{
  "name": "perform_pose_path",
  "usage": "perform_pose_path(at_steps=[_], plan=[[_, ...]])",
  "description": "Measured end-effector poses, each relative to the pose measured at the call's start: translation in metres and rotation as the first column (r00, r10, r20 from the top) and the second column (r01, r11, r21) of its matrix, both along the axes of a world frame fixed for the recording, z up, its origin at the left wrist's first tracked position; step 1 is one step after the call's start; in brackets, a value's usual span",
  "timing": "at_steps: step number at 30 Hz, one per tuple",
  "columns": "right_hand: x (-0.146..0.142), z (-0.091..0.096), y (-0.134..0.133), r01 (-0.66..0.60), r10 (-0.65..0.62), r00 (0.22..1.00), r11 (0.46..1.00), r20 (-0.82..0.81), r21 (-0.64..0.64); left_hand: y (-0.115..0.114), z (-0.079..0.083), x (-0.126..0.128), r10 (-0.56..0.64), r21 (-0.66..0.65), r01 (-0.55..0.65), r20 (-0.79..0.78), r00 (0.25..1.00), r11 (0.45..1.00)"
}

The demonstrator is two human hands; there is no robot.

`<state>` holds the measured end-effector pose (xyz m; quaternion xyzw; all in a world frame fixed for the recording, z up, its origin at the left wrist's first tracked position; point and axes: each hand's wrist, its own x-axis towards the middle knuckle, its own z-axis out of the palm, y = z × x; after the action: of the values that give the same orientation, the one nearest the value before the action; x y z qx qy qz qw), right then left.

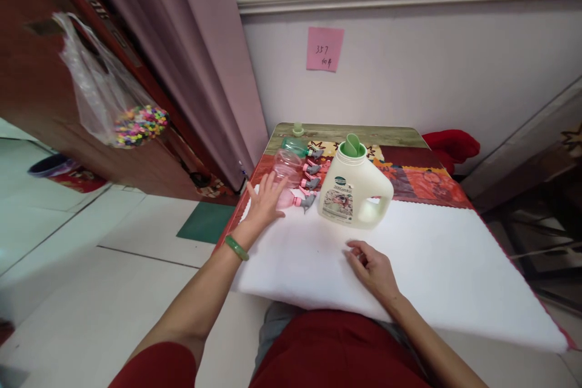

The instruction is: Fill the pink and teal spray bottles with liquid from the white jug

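Note:
My left hand (265,203), with a green bangle at the wrist, is open over the nearest pink spray bottle (285,199). Its fingers are spread and partly hide that bottle; whether they touch it I cannot tell. Behind lie more clear pink spray bottles (288,160) and a green spray bottle (294,146), all on their sides with trigger heads to the right. A cream detergent jug (339,194) with a green pouring spout (352,145) stands upright to their right. In front of the jug, my right hand (373,270) rests on the white cloth, fingers loosely bent and apart, holding nothing.
White cloth (454,273) covers the near part of the table, with a patterned red cover (436,188) behind it. A small green cap (297,129) sits at the back left. A plastic bag (104,97) of colourful pieces hangs from the door handle at left.

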<state>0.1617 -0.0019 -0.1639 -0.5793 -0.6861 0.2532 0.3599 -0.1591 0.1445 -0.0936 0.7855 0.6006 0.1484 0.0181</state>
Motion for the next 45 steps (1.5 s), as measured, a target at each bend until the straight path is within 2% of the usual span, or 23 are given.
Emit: perform_pose_path(at_steps=[4, 8, 13, 15, 17, 19, 20, 22, 23, 24, 27, 30, 33, 36, 39, 42, 45], plan=[[0.000, 0.000, 0.000, -0.001, 0.002, 1.000, 1.000, 0.002, -0.004, -0.003, -0.019, -0.019, 0.130, -0.019, -0.128, 0.180, 0.975, 0.992], [0.001, 0.000, 0.002, 0.004, -0.004, 1.000, 1.000, 0.007, -0.008, 0.007, -0.033, -0.032, 0.089, -0.033, -0.083, 0.288, 0.954, 0.996], [-0.002, 0.001, -0.001, 0.001, -0.001, 1.000, 1.000, -0.004, -0.014, 0.023, -0.035, -0.029, 0.045, -0.018, -0.042, 0.344, 0.938, 0.999], [-0.003, 0.001, -0.005, -0.003, 0.002, 0.999, 1.000, -0.046, -0.020, 0.026, -0.032, -0.025, 0.048, -0.019, -0.044, 0.351, 0.935, 0.999], [0.000, 0.005, -0.006, 0.046, -0.045, 0.992, 0.999, -0.119, 0.001, 0.024, -0.028, -0.023, 0.062, -0.025, -0.057, 0.356, 0.932, 0.998], [0.009, 0.015, 0.001, 0.195, -0.177, 0.960, 0.979, -0.217, 0.064, 0.016, -0.023, -0.023, 0.095, -0.033, -0.089, 0.361, 0.928, 0.995], [0.015, 0.022, 0.009, 0.302, -0.262, 0.923, 0.947, -0.281, 0.107, 0.010, -0.021, -0.023, 0.119, -0.036, -0.113, 0.363, 0.924, 0.993], [0.029, 0.040, 0.032, 0.504, -0.391, 0.812, 0.844, -0.432, 0.184, -0.007, -0.016, -0.020, 0.185, -0.028, -0.188, 0.369, 0.911, 0.982], [0.036, 0.049, 0.046, 0.564, -0.401, 0.759, 0.798, -0.513, 0.210, -0.016, -0.015, -0.017, 0.221, -0.016, -0.232, 0.371, 0.902, 0.973], [0.041, 0.057, 0.060, 0.574, -0.376, 0.736, 0.787, -0.563, 0.225, -0.026, -0.014, -0.011, 0.264, 0.013, -0.290, 0.379, 0.887, 0.957], [0.045, 0.073, 0.094, 0.458, -0.286, 0.778, 0.868, -0.560, 0.193, -0.057, -0.020, 0.012, 0.266, 0.103, -0.335, 0.411, 0.872, 0.937], [0.037, 0.071, 0.109, 0.368, -0.271, 0.825, 0.924, -0.495, 0.107, -0.084, -0.033, 0.039, 0.247, 0.127, -0.337, 0.456, 0.855, 0.933], [0.032, 0.063, 0.113, 0.324, -0.246, 0.841, 0.942, -0.483, 0.085, -0.102, -0.043, 0.056, 0.258, 0.095, -0.339, 0.471, 0.843, 0.936], [0.034, 0.062, 0.119, 0.332, -0.223, 0.823, 0.935, -0.523, 0.123, -0.114, -0.047, 0.065, 0.253, 0.065, -0.316, 0.458, 0.852, 0.947], [0.042, 0.063, 0.126, 0.371, -0.232, 0.766, 0.921, -0.600, 0.117, -0.122, -0.044, 0.071, 0.234, 0.069, -0.295, 0.451, 0.861, 0.953], [0.056, 0.057, 0.132, 0.401, -0.240, 0.650, 0.914, -0.721, 0.057, -0.128, -0.034, 0.078, 0.167, 0.126, -0.254, 0.471, 0.866, 0.959], [0.077, 0.040, 0.130, 0.489, -0.332, 0.543, 0.872, -0.771, -0.031, -0.132, -0.017, 0.091, 0.029, 0.138, -0.120, 0.529, 0.848, 0.983]])
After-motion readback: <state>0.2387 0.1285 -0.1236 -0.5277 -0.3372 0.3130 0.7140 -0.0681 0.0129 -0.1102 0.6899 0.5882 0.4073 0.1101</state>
